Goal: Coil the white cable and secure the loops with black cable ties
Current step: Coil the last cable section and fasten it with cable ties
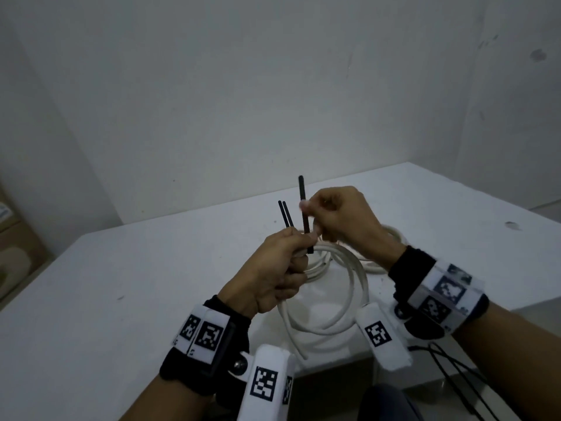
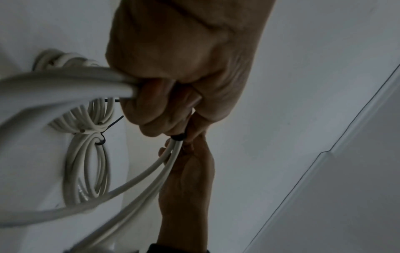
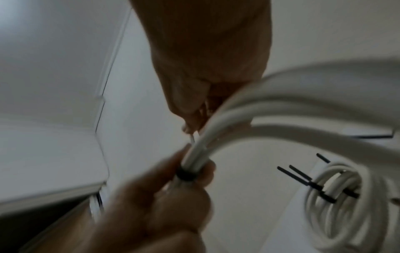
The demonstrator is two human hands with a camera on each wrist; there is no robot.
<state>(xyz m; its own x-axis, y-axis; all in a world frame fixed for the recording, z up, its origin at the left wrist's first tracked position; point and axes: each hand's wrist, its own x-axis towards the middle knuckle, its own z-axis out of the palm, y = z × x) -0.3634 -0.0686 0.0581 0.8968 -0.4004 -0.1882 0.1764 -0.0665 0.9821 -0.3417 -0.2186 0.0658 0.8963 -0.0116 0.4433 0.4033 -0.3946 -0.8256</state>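
Observation:
My left hand (image 1: 290,256) grips the loops of the white cable (image 1: 359,287) in a fist above the white table (image 1: 151,268). Two black tie tails (image 1: 286,214) stick up from that fist. My right hand (image 1: 312,214) pinches the upright tail of a black cable tie (image 1: 303,205) just right of the left fist. In the left wrist view the tie's band (image 2: 178,137) circles the cable strands (image 2: 151,172) below my left fingers (image 2: 155,109). The right wrist view shows the same band (image 3: 186,174) around the cable (image 3: 227,123).
Another tied white coil (image 2: 86,159) lies on the table, with black tie tails (image 3: 303,178) sticking out of it. A cardboard box (image 1: 15,238) stands left of the table. Thin black cords (image 1: 455,375) hang at the near right edge.

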